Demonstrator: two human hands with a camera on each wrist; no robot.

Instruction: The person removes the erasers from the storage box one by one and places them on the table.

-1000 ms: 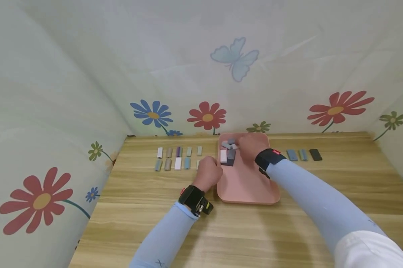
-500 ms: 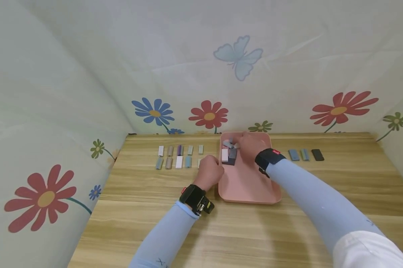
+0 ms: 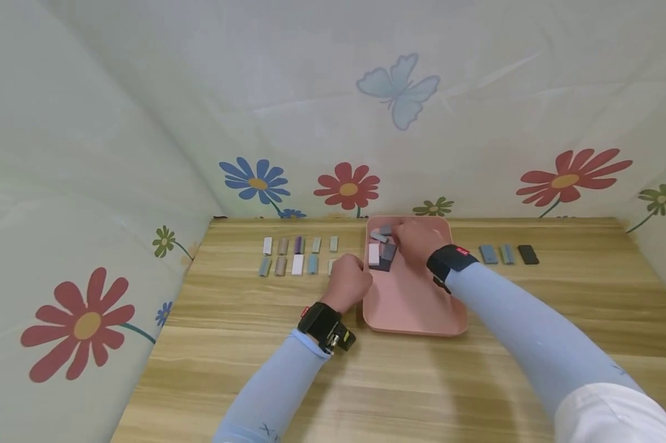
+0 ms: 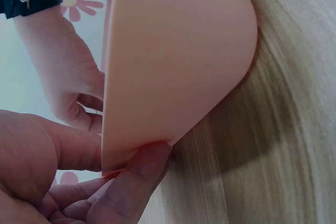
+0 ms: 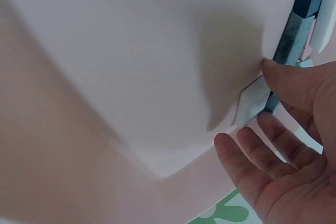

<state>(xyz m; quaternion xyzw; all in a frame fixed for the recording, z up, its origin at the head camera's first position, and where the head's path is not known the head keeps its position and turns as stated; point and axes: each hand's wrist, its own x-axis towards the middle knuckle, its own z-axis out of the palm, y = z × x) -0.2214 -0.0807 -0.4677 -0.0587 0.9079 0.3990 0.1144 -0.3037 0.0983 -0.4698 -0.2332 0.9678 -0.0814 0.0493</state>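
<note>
Left arm (image 3: 277,387), sleeved, comes in near bottom centre of the head view, angled forward and to the right. Left hand (image 3: 348,283) back up, fingers (image 4: 131,182) curled in a pinch, others folded behind; some tips hidden. Right arm (image 3: 532,332), also sleeved, enters bottom right, running forward and across to the left. Right hand (image 3: 418,240) is farther forward than the left; hands near each other, apart. Right wrist view: thumb (image 5: 294,77) extended, remaining fingers loosely bent, slightly spread, gap between them and the thumb.
</note>
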